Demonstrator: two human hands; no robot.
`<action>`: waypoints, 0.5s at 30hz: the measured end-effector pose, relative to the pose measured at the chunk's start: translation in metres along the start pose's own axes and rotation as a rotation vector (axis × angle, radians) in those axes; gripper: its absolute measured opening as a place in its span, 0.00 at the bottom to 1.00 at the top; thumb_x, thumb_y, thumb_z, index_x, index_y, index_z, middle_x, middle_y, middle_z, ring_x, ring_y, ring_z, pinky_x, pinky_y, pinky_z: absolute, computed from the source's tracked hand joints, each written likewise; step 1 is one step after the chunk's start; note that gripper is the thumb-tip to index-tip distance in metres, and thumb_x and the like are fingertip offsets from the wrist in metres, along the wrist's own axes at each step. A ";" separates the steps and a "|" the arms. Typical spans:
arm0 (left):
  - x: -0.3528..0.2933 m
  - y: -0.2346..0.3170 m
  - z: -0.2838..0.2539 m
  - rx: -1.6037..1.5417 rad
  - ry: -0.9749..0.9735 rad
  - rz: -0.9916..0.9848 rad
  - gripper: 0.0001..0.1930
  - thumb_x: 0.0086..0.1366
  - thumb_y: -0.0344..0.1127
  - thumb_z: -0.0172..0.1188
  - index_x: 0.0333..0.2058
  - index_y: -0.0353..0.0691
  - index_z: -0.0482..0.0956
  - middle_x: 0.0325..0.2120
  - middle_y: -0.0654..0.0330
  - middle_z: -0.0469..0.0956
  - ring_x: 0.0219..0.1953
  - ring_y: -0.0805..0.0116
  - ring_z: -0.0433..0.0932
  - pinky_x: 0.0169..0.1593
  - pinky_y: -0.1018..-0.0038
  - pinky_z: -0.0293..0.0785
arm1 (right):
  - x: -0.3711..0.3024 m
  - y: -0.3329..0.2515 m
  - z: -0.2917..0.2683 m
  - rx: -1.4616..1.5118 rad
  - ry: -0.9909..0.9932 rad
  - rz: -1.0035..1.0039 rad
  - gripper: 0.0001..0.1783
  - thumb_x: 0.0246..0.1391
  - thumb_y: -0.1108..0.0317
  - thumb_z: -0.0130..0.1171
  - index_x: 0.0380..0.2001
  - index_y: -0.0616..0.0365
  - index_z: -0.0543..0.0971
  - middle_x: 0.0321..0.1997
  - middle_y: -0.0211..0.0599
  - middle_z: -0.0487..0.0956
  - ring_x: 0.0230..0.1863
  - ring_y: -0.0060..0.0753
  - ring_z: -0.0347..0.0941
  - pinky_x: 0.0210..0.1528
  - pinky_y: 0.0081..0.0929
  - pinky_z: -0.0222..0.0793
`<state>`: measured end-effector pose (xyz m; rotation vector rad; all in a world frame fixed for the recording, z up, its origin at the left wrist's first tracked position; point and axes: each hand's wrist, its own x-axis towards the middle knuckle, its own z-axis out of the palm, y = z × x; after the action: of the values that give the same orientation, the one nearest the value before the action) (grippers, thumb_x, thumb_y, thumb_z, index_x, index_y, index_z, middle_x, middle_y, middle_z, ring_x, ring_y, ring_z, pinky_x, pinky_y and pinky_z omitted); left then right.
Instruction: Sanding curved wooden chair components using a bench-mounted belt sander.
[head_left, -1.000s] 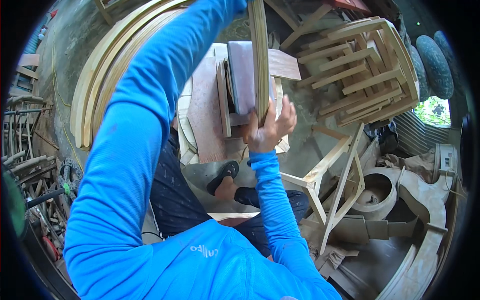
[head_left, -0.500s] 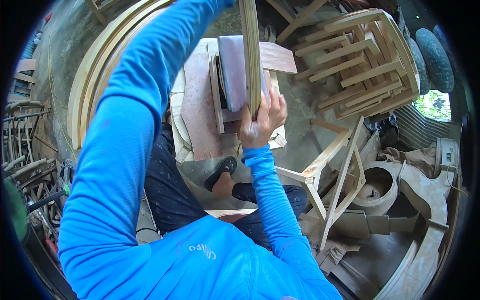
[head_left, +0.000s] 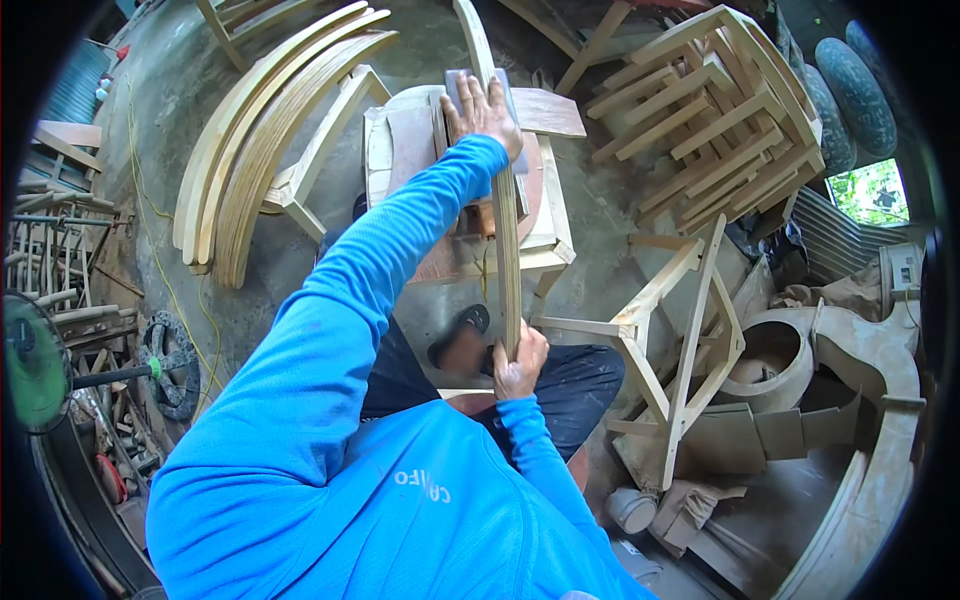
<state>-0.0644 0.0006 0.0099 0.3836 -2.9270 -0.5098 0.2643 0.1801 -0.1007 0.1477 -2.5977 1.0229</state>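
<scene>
A long, slightly curved wooden strip [head_left: 507,260] runs away from me over a low wooden stand [head_left: 545,240]. My left hand [head_left: 484,115] lies on it with fingers spread, pressing it over a smooth purple-grey pad or belt [head_left: 520,155]. Most of that surface is covered by the hand and strip. Closer to my body, my right hand [head_left: 521,362] is wrapped round the near end of the strip. A copper-coloured part [head_left: 482,218] shows under the strip, beside my left wrist.
Curved wooden pieces [head_left: 255,140] stand at the left, and a stack of wooden frames [head_left: 710,120] at the far right. An angled wooden frame [head_left: 650,310] is right of my knee. A fan [head_left: 35,350] is at the left edge; a round wooden drum [head_left: 765,360] lies right.
The strip has come toward me, its near end now by my lap. My right hand has moved back with it, and my left hand has come into view on the strip.
</scene>
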 end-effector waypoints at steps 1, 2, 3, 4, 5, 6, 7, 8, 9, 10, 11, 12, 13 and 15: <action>-0.013 -0.002 0.002 0.020 0.011 0.017 0.43 0.65 0.45 0.51 0.76 0.41 0.46 0.77 0.42 0.38 0.79 0.46 0.25 0.74 0.41 0.18 | -0.008 -0.001 -0.011 0.030 -0.044 0.033 0.31 0.49 0.71 0.68 0.59 0.56 0.76 0.48 0.46 0.76 0.51 0.53 0.73 0.54 0.45 0.66; -0.028 -0.003 0.007 0.020 0.015 0.018 0.43 0.65 0.45 0.51 0.76 0.41 0.46 0.77 0.42 0.38 0.79 0.46 0.25 0.74 0.41 0.18 | -0.018 -0.001 -0.020 0.059 -0.090 0.066 0.31 0.49 0.73 0.68 0.59 0.57 0.76 0.48 0.47 0.77 0.50 0.54 0.73 0.54 0.45 0.67; -0.050 0.005 0.009 -0.023 0.014 0.043 0.44 0.64 0.45 0.52 0.76 0.41 0.46 0.77 0.42 0.39 0.79 0.46 0.25 0.74 0.41 0.19 | -0.032 0.004 -0.030 0.062 -0.105 0.059 0.31 0.49 0.74 0.68 0.59 0.57 0.76 0.47 0.47 0.77 0.50 0.54 0.73 0.54 0.45 0.67; -0.060 0.009 0.007 -0.061 0.028 0.061 0.45 0.63 0.45 0.52 0.76 0.40 0.46 0.77 0.42 0.39 0.79 0.46 0.25 0.74 0.41 0.19 | -0.039 0.009 -0.033 0.076 -0.122 0.039 0.31 0.48 0.75 0.67 0.59 0.58 0.76 0.46 0.48 0.77 0.49 0.55 0.73 0.54 0.45 0.68; -0.067 0.008 0.007 -0.059 0.034 0.057 0.45 0.63 0.45 0.52 0.76 0.40 0.46 0.77 0.42 0.39 0.79 0.46 0.25 0.74 0.41 0.19 | -0.044 0.007 -0.037 0.057 -0.133 0.046 0.30 0.48 0.76 0.67 0.58 0.59 0.76 0.45 0.49 0.78 0.48 0.56 0.73 0.54 0.46 0.68; -0.073 0.007 0.007 -0.094 0.024 0.054 0.45 0.63 0.44 0.52 0.75 0.40 0.46 0.77 0.42 0.39 0.79 0.46 0.26 0.75 0.41 0.20 | -0.044 0.002 -0.041 0.020 -0.129 0.021 0.31 0.48 0.76 0.68 0.58 0.60 0.76 0.44 0.49 0.78 0.47 0.56 0.74 0.53 0.45 0.70; -0.071 0.005 0.007 -0.132 0.014 0.050 0.45 0.62 0.44 0.52 0.75 0.40 0.46 0.76 0.42 0.39 0.79 0.46 0.27 0.75 0.41 0.20 | -0.039 -0.002 -0.041 0.010 -0.123 0.001 0.32 0.48 0.76 0.68 0.59 0.61 0.76 0.43 0.49 0.78 0.45 0.55 0.74 0.51 0.44 0.70; -0.058 0.002 0.006 -0.135 0.019 0.041 0.45 0.62 0.44 0.52 0.75 0.40 0.46 0.76 0.42 0.39 0.79 0.46 0.27 0.75 0.41 0.20 | -0.032 -0.005 -0.040 -0.002 -0.117 -0.019 0.32 0.48 0.76 0.69 0.59 0.62 0.75 0.42 0.49 0.77 0.44 0.55 0.74 0.49 0.44 0.71; -0.042 0.000 0.001 -0.136 0.004 0.031 0.45 0.62 0.44 0.52 0.75 0.40 0.46 0.76 0.42 0.40 0.79 0.45 0.28 0.75 0.41 0.20 | -0.021 -0.010 -0.040 -0.008 -0.129 -0.028 0.32 0.48 0.76 0.69 0.59 0.62 0.75 0.42 0.49 0.77 0.44 0.55 0.74 0.49 0.44 0.71; -0.024 -0.003 0.001 -0.137 -0.014 0.021 0.44 0.62 0.43 0.52 0.75 0.40 0.47 0.76 0.42 0.40 0.79 0.45 0.28 0.74 0.40 0.21 | -0.006 -0.016 -0.037 -0.030 -0.109 -0.061 0.33 0.48 0.75 0.69 0.60 0.63 0.75 0.41 0.49 0.77 0.42 0.54 0.74 0.48 0.44 0.71; -0.002 -0.006 0.001 -0.147 0.004 0.013 0.44 0.62 0.44 0.51 0.75 0.40 0.47 0.76 0.42 0.42 0.79 0.45 0.30 0.74 0.40 0.21 | 0.011 -0.023 -0.034 -0.053 -0.090 -0.094 0.33 0.48 0.75 0.69 0.60 0.64 0.75 0.40 0.49 0.77 0.41 0.54 0.74 0.46 0.44 0.72; 0.023 -0.013 0.001 -0.164 -0.007 -0.020 0.42 0.64 0.44 0.48 0.76 0.42 0.46 0.76 0.43 0.45 0.79 0.45 0.31 0.75 0.40 0.20 | 0.033 -0.032 -0.033 -0.083 -0.097 -0.138 0.34 0.48 0.75 0.70 0.61 0.66 0.74 0.39 0.48 0.76 0.39 0.52 0.74 0.43 0.43 0.72; 0.047 -0.018 0.001 -0.148 -0.048 -0.053 0.42 0.65 0.45 0.48 0.76 0.43 0.46 0.75 0.43 0.46 0.79 0.46 0.31 0.75 0.41 0.20 | 0.054 -0.039 -0.030 -0.102 -0.109 -0.162 0.34 0.48 0.75 0.69 0.61 0.64 0.74 0.38 0.47 0.75 0.38 0.51 0.74 0.43 0.42 0.72; 0.093 -0.020 -0.005 -0.148 -0.110 -0.106 0.41 0.67 0.45 0.47 0.76 0.44 0.46 0.75 0.43 0.48 0.79 0.46 0.32 0.75 0.42 0.20 | 0.100 -0.058 -0.026 -0.140 -0.112 -0.193 0.34 0.49 0.75 0.68 0.61 0.63 0.74 0.37 0.46 0.75 0.37 0.49 0.74 0.42 0.41 0.72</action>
<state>-0.1478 -0.0440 0.0165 0.5092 -2.9591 -0.7805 0.1909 0.1582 -0.0109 0.4221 -2.6807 0.7838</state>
